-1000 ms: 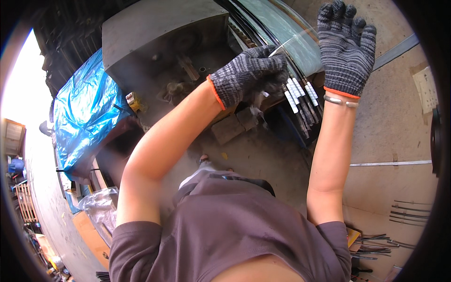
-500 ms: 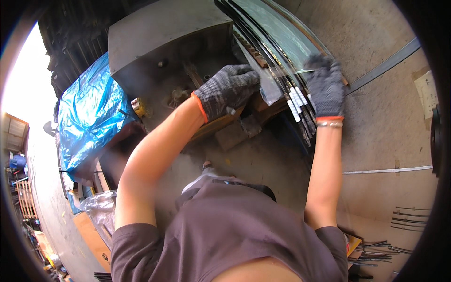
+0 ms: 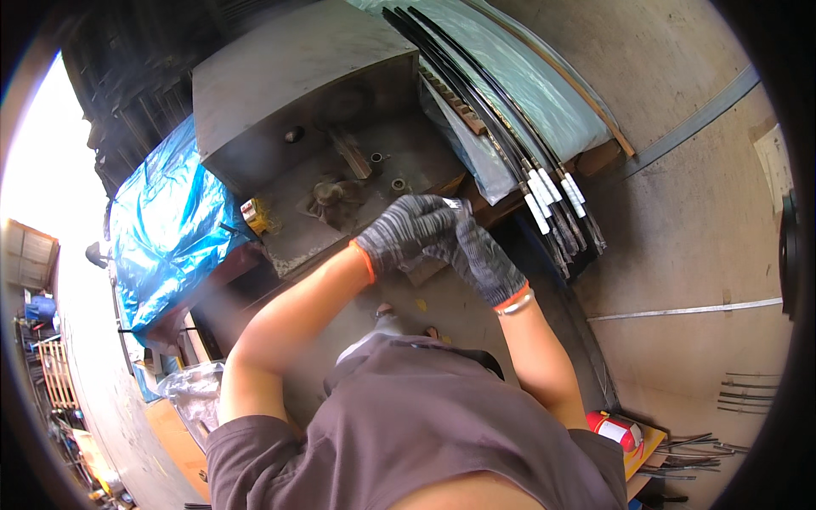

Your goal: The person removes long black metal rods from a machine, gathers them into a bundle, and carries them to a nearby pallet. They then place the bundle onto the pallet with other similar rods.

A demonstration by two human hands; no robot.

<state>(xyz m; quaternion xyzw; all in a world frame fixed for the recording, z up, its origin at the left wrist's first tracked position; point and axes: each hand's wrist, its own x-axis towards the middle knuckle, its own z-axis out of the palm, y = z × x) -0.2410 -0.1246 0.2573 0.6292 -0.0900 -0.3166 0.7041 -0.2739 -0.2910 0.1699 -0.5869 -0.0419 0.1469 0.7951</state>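
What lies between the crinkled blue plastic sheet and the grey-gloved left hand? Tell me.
In the head view, a small yellow object and dusty grey worktop lie between the blue sheet and the left hand.

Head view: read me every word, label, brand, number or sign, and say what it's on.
No text can be read.
Red cylinder: white label, too small to read.
Wall sheet: any writing too faint to read.
Yellow pack: any print too blurred.
White bands: none readable.

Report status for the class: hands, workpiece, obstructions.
Left hand, right hand: gloved, together, grip unclear. Small pale piece where they meet, unidentified. White-banded black rods rightward; nothing seen blocking.
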